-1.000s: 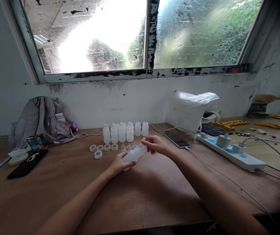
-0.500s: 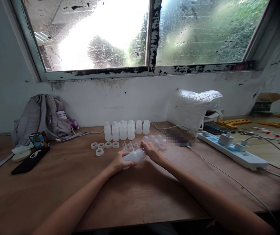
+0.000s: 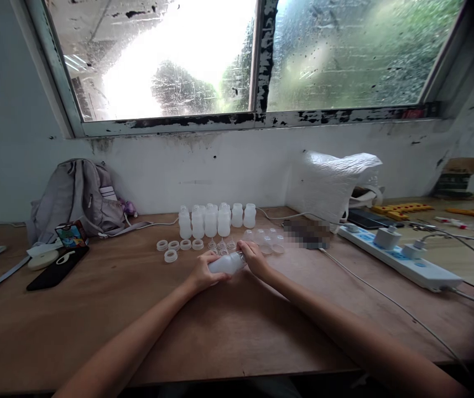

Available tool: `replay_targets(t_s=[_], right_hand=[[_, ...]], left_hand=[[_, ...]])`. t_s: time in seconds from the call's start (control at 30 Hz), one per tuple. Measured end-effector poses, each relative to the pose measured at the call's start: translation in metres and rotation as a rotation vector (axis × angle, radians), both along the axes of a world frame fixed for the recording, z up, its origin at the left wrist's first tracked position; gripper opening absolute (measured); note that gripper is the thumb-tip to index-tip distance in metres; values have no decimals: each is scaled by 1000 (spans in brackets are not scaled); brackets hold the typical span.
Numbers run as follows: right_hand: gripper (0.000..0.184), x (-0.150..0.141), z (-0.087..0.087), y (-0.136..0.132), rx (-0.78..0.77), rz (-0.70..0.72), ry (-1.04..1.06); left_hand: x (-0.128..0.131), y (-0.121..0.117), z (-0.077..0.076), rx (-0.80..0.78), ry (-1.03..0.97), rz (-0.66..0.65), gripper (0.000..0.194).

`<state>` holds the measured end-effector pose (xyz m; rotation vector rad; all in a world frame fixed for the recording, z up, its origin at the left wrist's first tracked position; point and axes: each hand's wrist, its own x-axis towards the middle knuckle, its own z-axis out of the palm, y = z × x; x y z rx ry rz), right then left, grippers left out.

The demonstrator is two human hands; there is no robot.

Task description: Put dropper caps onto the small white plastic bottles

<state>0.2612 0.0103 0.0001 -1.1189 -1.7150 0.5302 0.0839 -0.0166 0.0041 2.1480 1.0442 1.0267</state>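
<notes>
A frosted white baby bottle (image 3: 225,264) lies tilted almost on its side above the table, its top pointing right. My left hand (image 3: 207,271) is closed around its body. At the top end, the fingers of my right hand (image 3: 255,258) are closed on a clear part at the neck, partly hidden by the fingers. Just beyond the hands are clear nipples (image 3: 221,246) and several white collar rings (image 3: 171,256). To the right of them stand several translucent caps (image 3: 277,243). Behind, a row of similar baby bottles (image 3: 211,221) stands upright, some with tops on and two open-necked.
A grey backpack (image 3: 77,199) leans against the wall at left, with a black phone-like item (image 3: 56,271) before it. At right are a blurred dark object (image 3: 305,234), a white power strip (image 3: 402,260) with cables, and a white plastic bag (image 3: 323,182).
The view has shifted slightly, moving the scene a little to the right in the picture. Both hands keep their hold on the bottle, with barely any movement.
</notes>
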Motion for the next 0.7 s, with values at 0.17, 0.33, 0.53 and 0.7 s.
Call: replay_targets(t_s=[0.17, 0.33, 0.53, 0.7], right_hand=[[38, 7, 21, -9, -48, 128, -140], [34, 24, 60, -15, -292, 256, -138], [38, 15, 73, -15, -364, 495, 94], [35, -1, 62, -13, -270, 471, 168]], left_hand=[[1, -5, 6, 4, -11, -35, 42], [5, -3, 11, 14, -91, 71, 45], [12, 1, 8, -38, -224, 180, 48], [23, -4, 5, -60, -320, 228, 45]])
